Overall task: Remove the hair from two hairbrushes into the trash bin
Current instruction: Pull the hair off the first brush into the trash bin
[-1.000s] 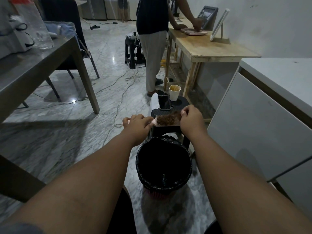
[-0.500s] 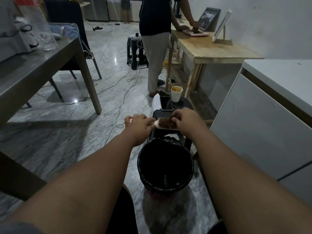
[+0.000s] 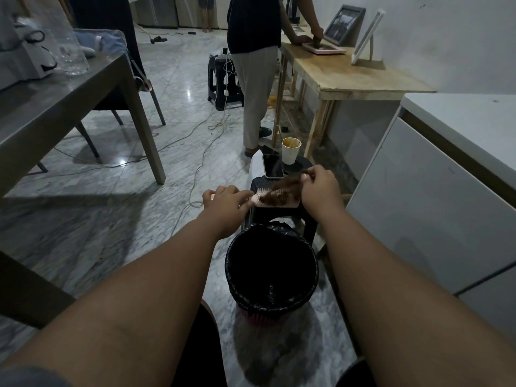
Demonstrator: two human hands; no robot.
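Hairbrush [image 3: 276,199], a pink paddle with pale bristles, sits at the centre of the head view, held level just above the front edge of a black plastic stool [image 3: 282,216]. The left hand [image 3: 226,201] is curled tight around its handle. The right hand [image 3: 319,188] has finger and thumb pinched shut on a matted brown clump of hair [image 3: 282,189], which is lifted at the right end and still caught in the bristles at the left.

Below and nearer the wearer stands the trash bin [image 3: 272,270], round, lined with a crinkled black bag, its mouth open. The brush is beyond the bin's far rim, not over it, so I would guess that hair tearing free now could drop on the stool or the glossy marble floor [image 3: 111,219]. The mat looks felted and springy; it may come away in pieces and leave strands around the bristle roots.

A dark phone [image 3: 273,166] and a paper cup [image 3: 291,151] stand on the stool just behind the hands, and a sharp tug could knock them. No second brush is visible to me.
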